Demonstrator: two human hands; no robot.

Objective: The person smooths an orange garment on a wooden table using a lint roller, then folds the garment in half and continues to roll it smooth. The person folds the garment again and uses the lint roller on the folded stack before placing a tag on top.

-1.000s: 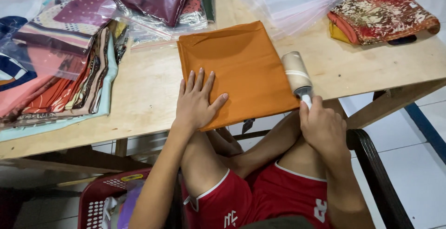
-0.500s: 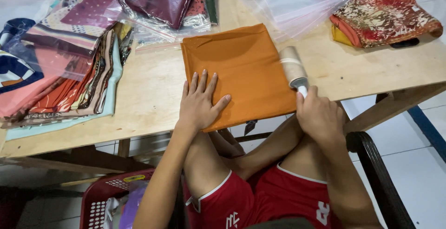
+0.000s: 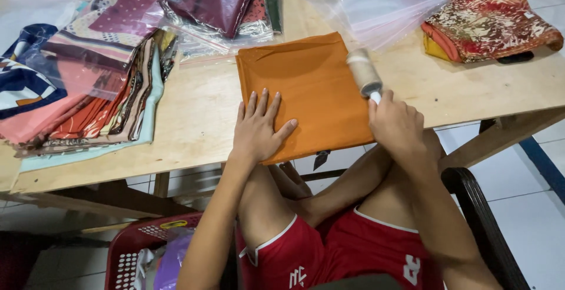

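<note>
A folded orange cloth (image 3: 312,84) lies on the wooden table (image 3: 200,113), its near edge at the table's front. My left hand (image 3: 259,128) rests flat on the cloth's near left corner, fingers spread. My right hand (image 3: 397,122) grips the handle of a lint roller (image 3: 364,72), whose pale roll lies on the cloth's right edge.
A stack of patterned folded cloths in clear bags (image 3: 88,84) fills the table's left side. Bagged maroon cloth (image 3: 215,2) and empty clear bags (image 3: 376,7) lie at the back. A red patterned cloth pile (image 3: 488,22) sits far right. A red basket (image 3: 147,255) stands under the table.
My right hand has pushed the lint roller forward, away from me, along the cloth's right edge. My left hand has stayed pressed on the cloth.
</note>
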